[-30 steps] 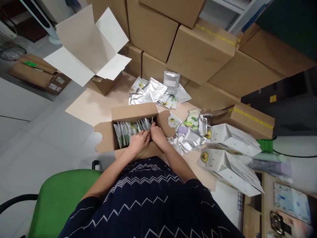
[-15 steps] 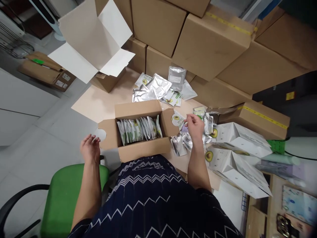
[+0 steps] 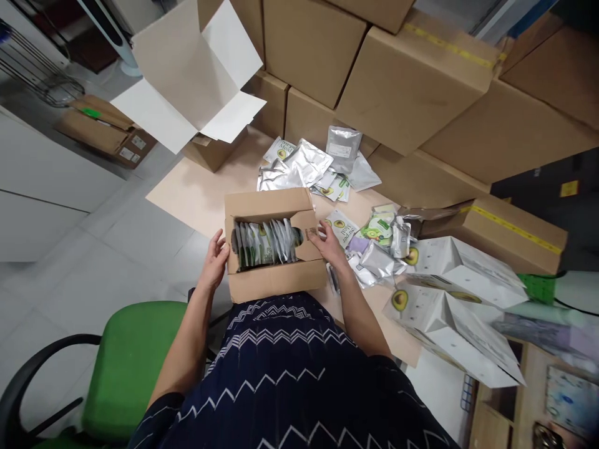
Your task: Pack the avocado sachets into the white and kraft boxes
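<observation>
A brown cardboard box point(image 3: 276, 280) stands in front of my body, its long flaps folded outward. Inside it, several flat pouches point(image 3: 266, 243) with avocado prints stand on edge in a row. My left hand point(image 3: 214, 259) is at the box's left end, fingers curled against its edge. At the opposite end my right hand point(image 3: 330, 244) has its fingers on the short flap point(image 3: 305, 236), which is tilted in over the pouches. The left short flap is also turned inward, mostly out of sight. Both hands hold the box by its ends.
Silver and printed pouches point(image 3: 299, 163) lie behind the box, and more pouches point(image 3: 379, 249) lie to the right. White avocado cartons point(image 3: 461, 333) stand at the right. Stacked cardboard boxes point(image 3: 402, 87) line the back. An open white-lined box point(image 3: 187, 75) and a green chair point(image 3: 135, 368) are at the left.
Both hands have moved inward from beside the box onto its two ends. The short end flaps, folded outward before, are now turned inward. The view has shifted slightly.
</observation>
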A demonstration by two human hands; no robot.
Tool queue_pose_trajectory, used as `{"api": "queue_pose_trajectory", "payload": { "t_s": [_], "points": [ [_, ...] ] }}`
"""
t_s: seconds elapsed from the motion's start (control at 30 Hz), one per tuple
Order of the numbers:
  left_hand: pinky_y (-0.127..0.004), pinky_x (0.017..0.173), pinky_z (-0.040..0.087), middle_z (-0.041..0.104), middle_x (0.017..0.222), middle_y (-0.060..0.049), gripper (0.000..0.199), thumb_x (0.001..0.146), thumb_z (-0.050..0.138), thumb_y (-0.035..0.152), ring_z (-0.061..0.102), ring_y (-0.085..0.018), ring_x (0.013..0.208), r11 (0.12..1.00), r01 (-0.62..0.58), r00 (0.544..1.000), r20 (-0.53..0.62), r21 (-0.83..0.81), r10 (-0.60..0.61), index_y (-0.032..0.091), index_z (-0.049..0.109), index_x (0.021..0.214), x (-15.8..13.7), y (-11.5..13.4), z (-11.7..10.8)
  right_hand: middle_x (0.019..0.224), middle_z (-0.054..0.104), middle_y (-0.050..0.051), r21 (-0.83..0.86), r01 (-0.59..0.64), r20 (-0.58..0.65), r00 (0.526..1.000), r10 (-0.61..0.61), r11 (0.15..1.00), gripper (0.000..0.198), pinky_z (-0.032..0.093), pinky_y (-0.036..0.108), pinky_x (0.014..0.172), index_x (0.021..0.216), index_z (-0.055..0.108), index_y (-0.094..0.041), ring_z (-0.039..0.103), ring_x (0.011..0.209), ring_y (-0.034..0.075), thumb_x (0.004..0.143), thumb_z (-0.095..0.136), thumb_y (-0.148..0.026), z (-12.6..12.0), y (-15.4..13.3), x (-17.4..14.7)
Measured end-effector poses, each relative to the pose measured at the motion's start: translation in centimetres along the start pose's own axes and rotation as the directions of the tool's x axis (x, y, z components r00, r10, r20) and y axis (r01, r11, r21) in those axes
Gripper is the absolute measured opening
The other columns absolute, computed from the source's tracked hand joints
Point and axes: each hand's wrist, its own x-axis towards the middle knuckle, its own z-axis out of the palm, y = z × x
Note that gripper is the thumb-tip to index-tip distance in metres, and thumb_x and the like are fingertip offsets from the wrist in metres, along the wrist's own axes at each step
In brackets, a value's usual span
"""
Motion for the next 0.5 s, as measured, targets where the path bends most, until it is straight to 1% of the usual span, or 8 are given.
{"api": "queue_pose_trajectory", "payload": {
  "t_s": [0.07,0.1,0.17,0.23,0.3,0.37,0.43,0.5],
  "points": [
    [-0.035,0.09,0.054,0.057,0.131,-0.008,0.073,0.073,0.079,0.057,0.061,-0.02,0.11,0.977,-0.117,0.992,-0.03,0.178,0.125,0.031,0.051,0.136,0.0,-0.1,0.5,0.139,0.052,0.016,-0.188,0.135,-0.136,0.977,-0.162,0.973,0.077,0.054,0.045,0.094,0.139,0.052,-0.022,0.062,0.111,0.027,0.075,0.077,-0.055,0.1,0.1,0.0],
    [-0.036,0.089,0.054,0.056,0.129,-0.009,0.066,0.074,0.078,0.056,0.06,-0.022,0.111,0.94,-0.177,0.979,-0.041,0.292,0.197,0.03,0.056,0.131,0.0,0.0,0.8,0.136,0.053,0.016,-0.289,0.228,-0.162,0.946,-0.282,0.93,0.065,0.054,0.045,0.096,0.132,0.057,-0.021,0.061,0.112,0.027,0.078,0.076,-0.05,0.1,0.0,-0.1],
    [-0.04,0.093,0.052,0.056,0.125,-0.01,0.047,0.078,0.074,0.054,0.055,-0.025,0.118,0.796,-0.281,0.935,-0.035,0.535,0.354,0.026,0.067,0.115,-0.3,0.6,1.0,0.126,0.057,0.014,-0.481,0.41,-0.094,0.855,-0.51,0.775,0.034,0.051,0.045,0.1,0.115,0.066,-0.021,0.058,0.114,0.027,0.087,0.069,-0.041,0.1,-0.6,-0.6],
    [-0.046,0.1,0.047,0.057,0.123,-0.012,0.032,0.083,0.07,0.049,0.052,-0.029,0.122,0.574,-0.366,0.875,0.061,0.732,0.48,0.023,0.073,0.102,-0.6,1.7,0.6,0.118,0.062,0.013,-0.625,0.529,0.094,0.781,-0.618,0.574,0.017,0.048,0.045,0.102,0.102,0.071,-0.022,0.057,0.114,0.027,0.095,0.059,-0.032,-0.4,-1.4,-1.4],
    [-0.05,0.105,0.043,0.062,0.123,-0.012,0.023,0.089,0.065,0.038,0.052,-0.03,0.123,0.349,-0.462,0.83,0.259,0.816,0.494,0.025,0.075,0.105,-1.2,3.0,-0.3,0.12,0.066,0.012,-0.705,0.588,0.289,0.748,-0.597,0.397,0.022,0.047,0.046,0.102,0.107,0.073,-0.023,0.057,0.115,0.027,0.098,0.053,-0.023,-1.3,-2.1,-2.3],
    [-0.051,0.105,0.041,0.067,0.126,-0.01,0.031,0.092,0.057,0.025,0.053,-0.032,0.125,0.187,-0.572,0.788,0.471,0.799,0.397,0.028,0.073,0.118,-2.0,4.3,-1.6,0.134,0.064,0.011,-0.732,0.627,0.44,0.734,-0.517,0.267,0.038,0.044,0.047,0.105,0.125,0.07,-0.024,0.054,0.124,0.029,0.095,0.051,-0.011,-2.7,-2.3,-3.3],
    [-0.053,0.109,0.038,0.065,0.137,-0.007,0.05,0.088,0.053,0.016,0.049,-0.034,0.132,0.089,-0.647,0.744,0.601,0.758,0.292,0.031,0.065,0.134,-2.9,5.1,-2.9,0.152,0.053,0.009,-0.734,0.652,0.529,0.725,-0.442,0.19,0.062,0.039,0.052,0.11,0.143,0.059,-0.026,0.045,0.138,0.032,0.088,0.049,0.0,-4.1,-2.0,-4.2],
    [-0.059,0.115,0.029,0.055,0.15,-0.005,0.064,0.085,0.055,0.015,0.042,-0.037,0.141,0.022,-0.682,0.717,0.662,0.731,0.218,0.035,0.055,0.146,-3.8,5.3,-4.1,0.162,0.04,0.005,-0.723,0.672,0.578,0.715,-0.393,0.159,0.077,0.033,0.057,0.114,0.153,0.047,-0.031,0.034,0.148,0.033,0.084,0.049,0.003,-5.3,-1.3,-4.9]
  ]
}}
